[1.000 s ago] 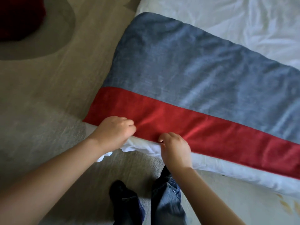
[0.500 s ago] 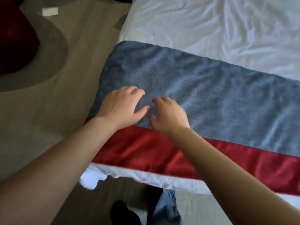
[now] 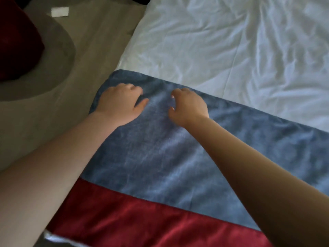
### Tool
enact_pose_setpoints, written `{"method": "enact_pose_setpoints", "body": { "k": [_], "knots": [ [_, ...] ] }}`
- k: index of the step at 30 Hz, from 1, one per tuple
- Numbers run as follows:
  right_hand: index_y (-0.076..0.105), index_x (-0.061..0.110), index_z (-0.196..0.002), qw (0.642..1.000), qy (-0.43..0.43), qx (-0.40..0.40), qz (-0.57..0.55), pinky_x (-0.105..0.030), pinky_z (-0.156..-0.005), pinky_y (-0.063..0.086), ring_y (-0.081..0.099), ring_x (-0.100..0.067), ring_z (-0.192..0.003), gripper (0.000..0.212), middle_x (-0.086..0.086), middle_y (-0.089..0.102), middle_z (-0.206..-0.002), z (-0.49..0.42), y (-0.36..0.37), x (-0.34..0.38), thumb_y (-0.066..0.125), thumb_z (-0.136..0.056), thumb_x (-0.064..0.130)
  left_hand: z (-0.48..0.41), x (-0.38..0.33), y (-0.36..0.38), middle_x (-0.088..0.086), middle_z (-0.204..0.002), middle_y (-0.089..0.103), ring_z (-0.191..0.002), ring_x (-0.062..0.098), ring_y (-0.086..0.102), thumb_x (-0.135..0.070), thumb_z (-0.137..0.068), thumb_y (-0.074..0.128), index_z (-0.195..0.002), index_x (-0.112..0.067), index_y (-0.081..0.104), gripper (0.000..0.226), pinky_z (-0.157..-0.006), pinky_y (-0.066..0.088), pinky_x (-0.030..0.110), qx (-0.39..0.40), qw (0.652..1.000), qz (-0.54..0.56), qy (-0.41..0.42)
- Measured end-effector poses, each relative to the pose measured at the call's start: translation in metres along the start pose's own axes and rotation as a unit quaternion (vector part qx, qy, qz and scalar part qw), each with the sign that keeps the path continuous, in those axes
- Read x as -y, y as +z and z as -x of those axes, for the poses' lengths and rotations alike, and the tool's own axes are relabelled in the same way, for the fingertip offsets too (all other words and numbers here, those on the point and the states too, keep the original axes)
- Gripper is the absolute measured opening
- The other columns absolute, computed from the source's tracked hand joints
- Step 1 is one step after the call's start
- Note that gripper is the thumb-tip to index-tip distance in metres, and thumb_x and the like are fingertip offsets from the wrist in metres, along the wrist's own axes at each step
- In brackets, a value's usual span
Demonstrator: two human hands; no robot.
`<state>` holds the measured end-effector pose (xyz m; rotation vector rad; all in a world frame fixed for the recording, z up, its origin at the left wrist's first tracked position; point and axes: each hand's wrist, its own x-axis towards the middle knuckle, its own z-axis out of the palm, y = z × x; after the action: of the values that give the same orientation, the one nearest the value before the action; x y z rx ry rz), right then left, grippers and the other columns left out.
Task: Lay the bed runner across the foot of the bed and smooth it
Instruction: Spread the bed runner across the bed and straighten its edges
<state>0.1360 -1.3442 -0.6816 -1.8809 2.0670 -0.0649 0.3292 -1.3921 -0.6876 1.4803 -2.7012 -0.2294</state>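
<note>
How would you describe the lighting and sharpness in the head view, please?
Head view: dim overall, with soft daylight brightest on the white sheet; the runner and floor sit in shade; the right hand looks darker than the left hand; fingertips are slightly blurred; the wide lens makes the near forearms loom large; no glare.

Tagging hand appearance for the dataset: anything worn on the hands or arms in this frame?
Nothing visible. The left hand and right hand are bare: no gloves, rings, watch or bands show. Both forearms are uncovered up to the frame edge, with no sleeve in view.
</note>
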Motion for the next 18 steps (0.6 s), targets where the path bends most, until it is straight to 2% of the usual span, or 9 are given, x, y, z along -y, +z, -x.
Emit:
{"method": "enact_pose_setpoints", "body": {
  "k": [3, 5, 7, 9, 12, 14, 16, 18],
  "knots": [
    [0.055, 0.013, -0.118, 1.0, 0.006, 0.005, -0.016, -0.038, -0.075, 0.051, 0.056, -0.031, -0.099, 0.033, -0.009, 0.056, -0.114, -0.028, -0.006, -0.013, 0.051, -0.085, 0.01, -0.024, 0.008, 0.005, 0.006, -0.094, 0.063, -0.085, 0.026, 0.058, -0.034, -0.097, 0.036, -0.095, -0.014, 0.063, 0.033, -0.062, 0.048, 0.038, 0.024, 0.999, -0.006, -0.028],
    [0.055, 0.011, -0.118, 0.999, 0.002, 0.026, -0.024, -0.042, -0.079, 0.053, 0.056, -0.031, -0.1, 0.039, -0.01, 0.055, -0.115, -0.043, -0.006, -0.017, 0.047, -0.083, -0.004, -0.04, 0.015, 0.009, 0.01, -0.107, 0.062, -0.093, 0.03, 0.058, -0.017, -0.097, 0.037, -0.107, -0.014, 0.062, 0.027, -0.069, 0.05, 0.042, 0.046, 0.998, -0.008, -0.039],
    [0.056, 0.013, -0.119, 0.999, -0.01, 0.037, -0.02, -0.044, -0.079, 0.053, 0.055, -0.03, -0.101, 0.047, -0.009, 0.054, -0.115, -0.058, -0.004, -0.018, 0.044, -0.08, -0.011, -0.057, 0.026, 0.011, 0.01, -0.12, 0.057, -0.101, 0.033, 0.056, 0.0, -0.092, 0.039, -0.12, -0.016, 0.057, 0.036, -0.074, 0.05, 0.044, 0.055, 0.997, 0.007, -0.06],
    [0.058, 0.015, -0.117, 0.999, -0.014, 0.031, -0.005, -0.041, -0.076, 0.053, 0.054, -0.029, -0.101, 0.049, -0.008, 0.055, -0.112, -0.072, 0.001, -0.018, 0.045, -0.079, -0.014, -0.071, 0.04, 0.011, 0.009, -0.122, 0.055, -0.1, 0.035, 0.056, 0.007, -0.087, 0.039, -0.121, -0.019, 0.054, 0.045, -0.075, 0.05, 0.046, 0.059, 0.995, 0.012, -0.077],
    [0.06, 0.015, -0.11, 1.0, 0.011, 0.025, -0.008, -0.035, -0.069, 0.047, 0.054, -0.028, -0.095, 0.037, -0.007, 0.055, -0.107, -0.091, 0.008, -0.017, 0.045, -0.084, -0.007, -0.091, 0.07, 0.013, 0.008, -0.124, 0.054, -0.102, 0.036, 0.056, 0.008, -0.081, 0.042, -0.117, -0.022, 0.055, 0.049, -0.076, 0.048, 0.043, 0.076, 0.993, 0.011, -0.093],
    [0.06, 0.013, -0.106, 0.999, 0.028, 0.033, -0.025, -0.033, -0.065, 0.042, 0.055, -0.029, -0.089, 0.023, -0.007, 0.054, -0.099, -0.1, 0.009, -0.013, 0.043, -0.092, 0.007, -0.1, 0.088, 0.013, 0.008, -0.123, 0.055, -0.102, 0.033, 0.055, 0.005, -0.082, 0.046, -0.116, -0.024, 0.057, 0.046, -0.075, 0.047, 0.041, 0.125, 0.988, 0.017, -0.091],
    [0.059, 0.013, -0.103, 0.997, 0.025, 0.06, -0.042, -0.032, -0.063, 0.041, 0.055, -0.028, -0.083, 0.02, -0.006, 0.056, -0.093, -0.108, 0.008, -0.008, 0.042, -0.096, 0.021, -0.107, 0.101, 0.011, 0.006, -0.114, 0.056, -0.093, 0.028, 0.055, -0.003, -0.085, 0.053, -0.113, -0.024, 0.057, 0.035, -0.069, 0.045, 0.037, 0.172, 0.983, 0.032, -0.064],
    [0.057, 0.016, -0.1, 0.994, 0.014, 0.097, -0.052, -0.03, -0.062, 0.04, 0.055, -0.025, -0.08, 0.019, -0.003, 0.057, -0.089, -0.114, 0.005, -0.002, 0.043, -0.096, 0.028, -0.112, 0.11, 0.01, 0.001, -0.099, 0.05, -0.082, 0.023, 0.053, -0.011, -0.086, 0.058, -0.108, -0.024, 0.058, 0.026, -0.061, 0.041, 0.032, 0.185, 0.982, 0.04, -0.028]
  ]
}}
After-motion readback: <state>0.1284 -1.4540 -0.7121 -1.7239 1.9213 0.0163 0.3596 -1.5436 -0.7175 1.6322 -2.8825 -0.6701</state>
